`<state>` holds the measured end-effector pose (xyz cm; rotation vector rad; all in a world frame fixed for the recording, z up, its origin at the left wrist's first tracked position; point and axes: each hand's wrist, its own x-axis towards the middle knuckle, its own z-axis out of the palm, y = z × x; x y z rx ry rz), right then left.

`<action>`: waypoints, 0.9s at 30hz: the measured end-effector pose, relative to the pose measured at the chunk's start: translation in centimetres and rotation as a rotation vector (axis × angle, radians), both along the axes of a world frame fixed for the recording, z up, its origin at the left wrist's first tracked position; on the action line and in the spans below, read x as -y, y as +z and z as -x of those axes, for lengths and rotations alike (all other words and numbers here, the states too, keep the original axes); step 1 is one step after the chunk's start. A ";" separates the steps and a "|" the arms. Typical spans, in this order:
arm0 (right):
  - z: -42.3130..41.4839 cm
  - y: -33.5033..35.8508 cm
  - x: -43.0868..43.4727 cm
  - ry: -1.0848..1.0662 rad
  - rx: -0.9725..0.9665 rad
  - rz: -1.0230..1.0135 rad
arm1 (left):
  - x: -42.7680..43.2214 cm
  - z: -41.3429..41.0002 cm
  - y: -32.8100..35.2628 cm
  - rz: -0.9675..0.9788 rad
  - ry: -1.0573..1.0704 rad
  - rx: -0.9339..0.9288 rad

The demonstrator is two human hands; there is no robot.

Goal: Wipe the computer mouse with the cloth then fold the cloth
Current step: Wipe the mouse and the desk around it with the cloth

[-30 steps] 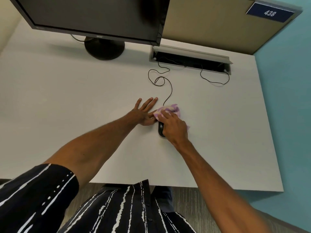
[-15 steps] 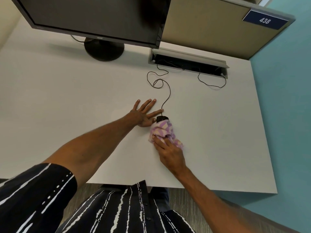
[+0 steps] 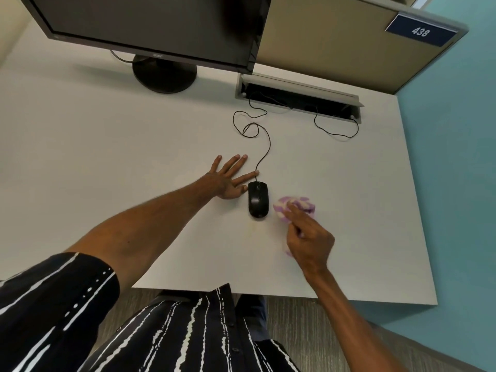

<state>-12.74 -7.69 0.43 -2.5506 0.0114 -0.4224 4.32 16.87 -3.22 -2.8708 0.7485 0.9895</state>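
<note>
right hand: fingers pinch the bunched purple cloth, blurred | mouse: uncovered, just left of this hand, apart from the cloth | left hand: spread flat, empty, beside the mouse | risk: the loose cloth may snag the cable and drag the mouse, or fold unevenly

Glossy black plastic mouse, soft checked cloth, smooth matt white desk.
</note>
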 end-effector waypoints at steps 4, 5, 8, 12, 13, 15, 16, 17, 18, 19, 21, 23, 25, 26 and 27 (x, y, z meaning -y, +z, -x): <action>-3.5 0.5 -2.6 0.111 -0.031 0.187 | 0.2 0.2 0.2 0.001 0.004 -0.005; -3.8 0.1 -3.7 0.158 -0.054 0.246 | 0.2 0.3 0.2 0.002 0.008 -0.004; -3.2 -1.7 -5.6 0.252 -0.121 0.420 | 0.3 0.3 0.3 0.000 0.014 -0.005; -0.7 -3.7 -5.2 0.351 -0.173 0.609 | 0.2 0.0 0.2 -0.016 0.004 -0.007; -0.1 -4.1 -5.1 0.384 -0.178 0.639 | 0.2 0.1 0.2 -0.015 0.002 -0.008; 1.0 -4.6 -4.8 0.427 -0.179 0.670 | 0.3 0.1 0.0 -0.006 0.003 -0.001; 1.3 -4.6 -4.7 0.432 -0.180 0.664 | 0.3 0.1 0.0 -0.005 0.002 -0.001; 1.6 -4.6 -4.8 0.430 -0.185 0.650 | 0.3 0.1 0.0 -0.008 0.000 -0.001; 1.8 -4.5 -4.9 0.425 -0.193 0.636 | 0.2 0.1 0.1 -0.011 0.000 0.004; 2.0 -4.4 -5.0 0.422 -0.204 0.627 | 0.2 0.2 0.1 -0.011 0.002 0.009; 2.7 -4.3 -5.0 0.418 -0.222 0.624 | 0.2 0.3 0.1 -0.001 0.011 0.012; 3.2 -4.2 -4.2 0.374 -0.225 0.585 | 0.3 0.3 0.2 0.002 0.017 0.005; 3.5 -3.7 -2.8 0.262 -0.180 0.466 | 0.2 0.2 0.2 0.004 0.022 -0.001; 3.5 -3.3 -2.0 0.200 -0.130 0.384 | 0.2 0.2 0.1 0.008 0.022 -0.005; 3.2 -2.8 -1.4 0.140 -0.067 0.308 | 0.1 0.1 0.1 0.012 0.022 -0.011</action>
